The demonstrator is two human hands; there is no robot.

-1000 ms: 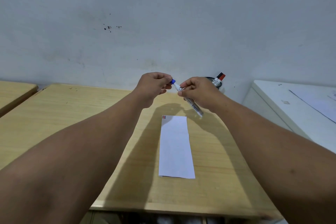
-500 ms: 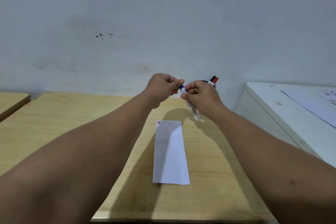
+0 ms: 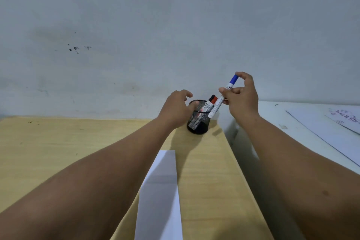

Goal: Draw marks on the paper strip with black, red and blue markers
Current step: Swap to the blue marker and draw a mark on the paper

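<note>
At the far right corner of the pale wooden desk (image 3: 58, 161), a black wire-mesh pen cup (image 3: 198, 121) stands with a red-capped white marker (image 3: 211, 101) leaning out toward one o'clock. The right hand (image 3: 243, 101) pinches a blue-capped white marker (image 3: 224, 97) between thumb and fingertips, cap up and barrel slanting down so its lower end hangs just over the cup's rim; held capped and angled like this, it looks poised to be dropped in. The left hand (image 3: 177, 109) is spread and grips nothing, its fingers touching the cup's rim at nine o'clock, probably to steady it. The long white paper strip (image 3: 161, 191) lies flat at six o'clock from the cup, well apart from both hands. A black marker I cannot make out.
</note>
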